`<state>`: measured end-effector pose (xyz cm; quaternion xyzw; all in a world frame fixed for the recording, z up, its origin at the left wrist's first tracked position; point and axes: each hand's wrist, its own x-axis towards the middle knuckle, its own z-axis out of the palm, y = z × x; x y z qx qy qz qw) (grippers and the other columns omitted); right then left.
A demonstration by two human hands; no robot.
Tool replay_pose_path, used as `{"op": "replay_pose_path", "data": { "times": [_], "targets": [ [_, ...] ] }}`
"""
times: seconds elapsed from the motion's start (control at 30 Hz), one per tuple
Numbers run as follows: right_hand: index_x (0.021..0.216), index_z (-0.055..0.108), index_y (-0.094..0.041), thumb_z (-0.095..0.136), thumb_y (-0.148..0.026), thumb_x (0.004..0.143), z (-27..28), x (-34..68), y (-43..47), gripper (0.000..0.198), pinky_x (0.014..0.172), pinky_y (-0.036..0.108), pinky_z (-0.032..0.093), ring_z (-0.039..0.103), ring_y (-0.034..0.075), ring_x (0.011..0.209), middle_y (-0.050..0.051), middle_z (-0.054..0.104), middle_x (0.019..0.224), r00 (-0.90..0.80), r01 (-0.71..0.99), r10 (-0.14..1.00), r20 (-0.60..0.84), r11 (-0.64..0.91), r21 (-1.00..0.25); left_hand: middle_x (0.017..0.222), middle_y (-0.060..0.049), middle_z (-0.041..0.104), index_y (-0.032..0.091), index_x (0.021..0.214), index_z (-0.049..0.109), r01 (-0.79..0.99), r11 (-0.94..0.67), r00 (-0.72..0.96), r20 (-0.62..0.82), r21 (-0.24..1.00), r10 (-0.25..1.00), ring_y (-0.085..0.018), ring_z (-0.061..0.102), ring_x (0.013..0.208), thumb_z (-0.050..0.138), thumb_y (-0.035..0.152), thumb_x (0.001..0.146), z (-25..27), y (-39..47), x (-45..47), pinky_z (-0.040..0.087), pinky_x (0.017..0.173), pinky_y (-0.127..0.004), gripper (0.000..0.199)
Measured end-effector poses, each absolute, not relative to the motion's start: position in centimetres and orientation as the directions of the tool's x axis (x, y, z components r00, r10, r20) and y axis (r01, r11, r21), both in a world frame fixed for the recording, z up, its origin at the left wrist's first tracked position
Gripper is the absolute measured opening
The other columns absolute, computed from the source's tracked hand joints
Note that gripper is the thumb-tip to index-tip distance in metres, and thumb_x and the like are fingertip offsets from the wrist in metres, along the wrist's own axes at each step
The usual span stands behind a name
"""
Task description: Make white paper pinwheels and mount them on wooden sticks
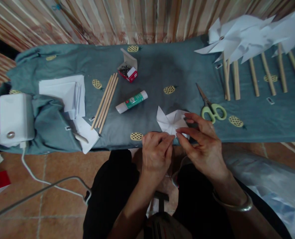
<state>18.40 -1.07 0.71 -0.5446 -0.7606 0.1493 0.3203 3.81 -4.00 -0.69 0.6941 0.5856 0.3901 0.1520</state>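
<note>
A white paper pinwheel (171, 122), its blades folded toward the middle, is held at the front edge of the cloth-covered table. My left hand (157, 151) pinches its near edge, fingers curled. On the pinwheel's right side, my right hand (202, 142) grips the paper between thumb and fingertips. Scissors with green handles (213, 111) lie just beyond my right hand, blades pointing away. A glue stick (132, 102) rests on its side, to the left of and beyond the pinwheel.
An open red box of metal pins (128, 68) stands behind the glue stick. Several wooden sticks (105, 103) lie left of it, beside stacked white paper (60, 93). A white device with a cable (16, 116) sits far left. Finished pinwheels on sticks (252, 36) lie at back right.
</note>
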Motion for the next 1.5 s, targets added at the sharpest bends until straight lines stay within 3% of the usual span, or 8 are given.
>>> {"op": "replay_pose_path", "data": {
  "times": [0.4, 0.63, 0.97, 1.5],
  "targets": [
    [0.090, 0.068, -0.022, 0.061, -0.029, 0.087, 0.71, 18.27, -1.17, 0.010, 0.094, 0.045, 0.049, 0.058, 0.024, 0.110, 0.007, 0.058, 0.128, -0.198, 0.724, 0.928, 0.316, 0.355, -0.591, 0.084, -0.003, 0.070, 0.018, 0.094, 0.070, 0.711, -0.243, -0.007, 0.352, 0.660, 0.936, -0.017, 0.059, 0.080, 0.060, 0.012, 0.086, -0.64, -3.94, 3.95, 0.044, 0.075, -0.034, 0.014],
    [0.094, 0.066, -0.027, 0.059, -0.028, 0.088, 0.54, 18.26, -1.25, 0.010, 0.095, 0.044, 0.049, 0.057, 0.022, 0.112, 0.003, 0.056, 0.130, -0.202, 0.727, 0.925, 0.322, 0.362, -0.584, 0.085, -0.003, 0.070, 0.019, 0.094, 0.069, 0.722, -0.227, 0.004, 0.324, 0.654, 0.946, -0.017, 0.059, 0.082, 0.059, 0.013, 0.087, -0.53, -4.00, 3.94, 0.044, 0.075, -0.035, 0.014],
    [0.120, 0.058, -0.040, 0.051, -0.018, 0.090, 0.67, 18.16, -0.94, 0.038, 0.100, 0.054, 0.044, 0.049, 0.031, 0.126, 0.000, 0.045, 0.144, -0.295, 0.737, 0.911, 0.290, 0.410, -0.538, 0.086, -0.003, 0.070, 0.020, 0.096, 0.070, 0.713, -0.229, -0.002, 0.328, 0.663, 0.945, -0.018, 0.060, 0.082, 0.058, 0.011, 0.086, -0.52, -4.00, 3.92, 0.044, 0.075, -0.036, 0.017],
    [0.121, 0.058, -0.031, 0.046, -0.016, 0.090, 0.17, 17.47, -1.37, 0.036, 0.099, 0.057, 0.045, 0.044, 0.034, 0.130, 0.007, 0.043, 0.146, -0.335, 0.744, 0.892, 0.302, 0.447, -0.495, 0.089, -0.004, 0.068, 0.018, 0.095, 0.067, 0.721, -0.232, -0.008, 0.343, 0.653, 0.939, -0.017, 0.059, 0.083, 0.060, 0.012, 0.086, -0.64, -4.07, 3.94, 0.044, 0.076, -0.034, 0.013]
  ]
}}
